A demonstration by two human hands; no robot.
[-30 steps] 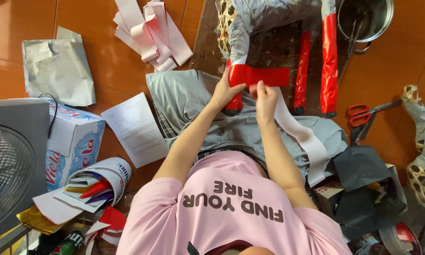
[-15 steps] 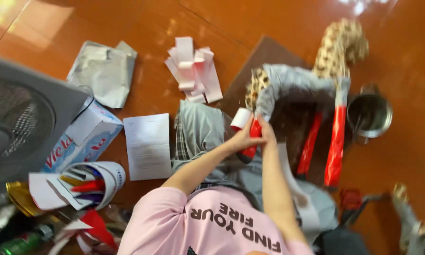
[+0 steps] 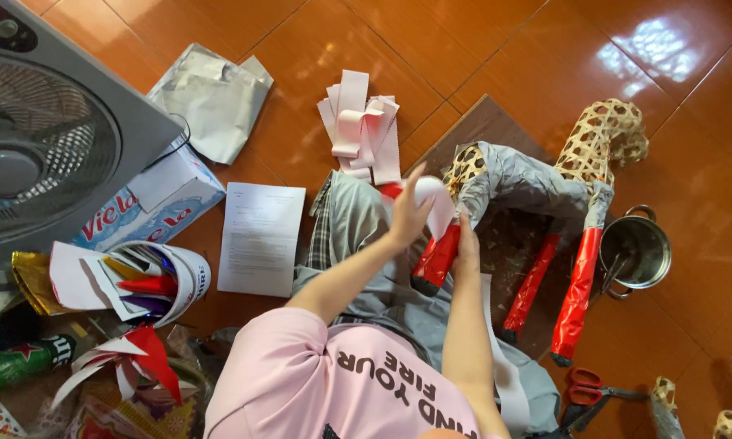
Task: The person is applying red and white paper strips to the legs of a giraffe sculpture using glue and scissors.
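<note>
1. Head view shows the red paper strip [image 3: 437, 258] wrapped on one leg of a woven-bamboo animal figure [image 3: 536, 183], which stands on a brown board [image 3: 471, 134] on the orange tiled floor [image 3: 504, 49].
2. The right hand [image 3: 466, 244] is closed around the leg just above the red wrap, steadying it; a grip kept near the working edge should stop the leg from twisting.
3. The left hand [image 3: 408, 213] pinches the loose white backing [image 3: 432, 199] of the strip, fingers partly spread, pulling it up and away from the leg. Drawing it taut and laying each turn to overlap the one before would likely give a smooth cover without wrinkles.
4. Two other legs [image 3: 577, 289] already carry red wrap; the body is papered grey, the head and rump bare weave.
5. A pile of spent white strips [image 3: 364, 126] lies just beyond the figure, a steel pot [image 3: 636, 248] beside it, red-handled scissors [image 3: 581, 389] near the person's right side, a box fan [image 3: 49, 138] well off to the left.
</note>
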